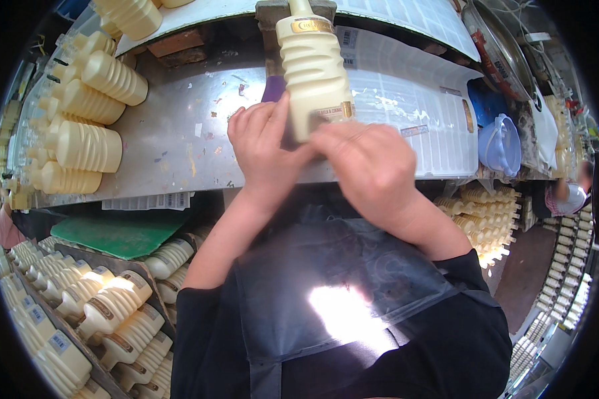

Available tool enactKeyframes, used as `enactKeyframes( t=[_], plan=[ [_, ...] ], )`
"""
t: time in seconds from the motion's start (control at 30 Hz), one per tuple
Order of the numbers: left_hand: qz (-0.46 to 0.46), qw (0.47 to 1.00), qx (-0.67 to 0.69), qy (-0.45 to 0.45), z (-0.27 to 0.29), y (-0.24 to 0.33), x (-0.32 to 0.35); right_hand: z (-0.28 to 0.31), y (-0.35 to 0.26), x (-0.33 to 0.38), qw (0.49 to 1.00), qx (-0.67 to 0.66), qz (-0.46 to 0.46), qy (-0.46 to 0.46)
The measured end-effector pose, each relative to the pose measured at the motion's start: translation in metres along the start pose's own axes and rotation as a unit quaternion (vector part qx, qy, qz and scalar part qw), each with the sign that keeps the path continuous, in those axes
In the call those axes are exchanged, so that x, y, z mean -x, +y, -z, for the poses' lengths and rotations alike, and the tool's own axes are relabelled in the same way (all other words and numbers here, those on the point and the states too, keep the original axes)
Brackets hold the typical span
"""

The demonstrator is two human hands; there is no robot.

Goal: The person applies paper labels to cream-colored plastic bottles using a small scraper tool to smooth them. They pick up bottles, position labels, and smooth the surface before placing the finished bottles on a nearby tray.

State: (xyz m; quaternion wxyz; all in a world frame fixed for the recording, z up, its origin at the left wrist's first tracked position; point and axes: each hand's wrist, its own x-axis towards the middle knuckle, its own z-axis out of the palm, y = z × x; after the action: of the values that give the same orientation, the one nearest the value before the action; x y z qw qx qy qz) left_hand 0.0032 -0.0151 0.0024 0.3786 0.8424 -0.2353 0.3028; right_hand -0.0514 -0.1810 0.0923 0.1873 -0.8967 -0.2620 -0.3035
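A cream plastic bottle (316,76) with a rippled body lies with its neck pointing away from me. It carries a gold label near the shoulder and a printed label (332,113) near the base. My left hand (263,143) holds the base end from the left, its thumb along the bottle's side. My right hand (372,159) is closed, its fingertips pressed together at the lower label. A small dark blur shows by those fingertips; what they pinch, if anything, I cannot make out. Part of the bottle's base is hidden behind my hands.
Several unlabelled bottles (90,146) lie stacked on the left of the metal worktable (180,133). Translucent label sheets (405,100) cover its right side, beside a lilac bucket (500,146). Labelled bottles (116,302) fill racks at lower left, near a green board (123,229). Another person (568,196) is at far right.
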Motion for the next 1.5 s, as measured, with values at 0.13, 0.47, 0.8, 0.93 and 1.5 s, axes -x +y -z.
enactKeyframes(
  t=[0.13, 0.47, 0.8, 0.93, 1.5],
  plan=[
    [-0.002, 0.999, -0.032, -0.005, -0.001, -0.005, 0.005, -0.009, -0.010, 0.005, 0.998, -0.050, -0.005, -0.024],
    [0.029, 0.999, 0.025, -0.030, 0.005, -0.005, 0.005, -0.004, -0.002, -0.010, 0.954, -0.070, -0.285, -0.058],
    [0.152, 0.974, 0.147, -0.079, 0.002, -0.006, 0.008, 0.000, 0.024, 0.017, 0.902, -0.083, -0.408, -0.117],
    [0.255, 0.937, 0.225, -0.080, -0.012, -0.004, 0.012, -0.010, 0.038, 0.036, 0.862, -0.172, -0.468, -0.089],
    [0.306, 0.890, 0.328, -0.086, -0.005, -0.010, 0.019, -0.011, 0.009, 0.018, 0.957, -0.190, -0.206, -0.073]
  ],
)
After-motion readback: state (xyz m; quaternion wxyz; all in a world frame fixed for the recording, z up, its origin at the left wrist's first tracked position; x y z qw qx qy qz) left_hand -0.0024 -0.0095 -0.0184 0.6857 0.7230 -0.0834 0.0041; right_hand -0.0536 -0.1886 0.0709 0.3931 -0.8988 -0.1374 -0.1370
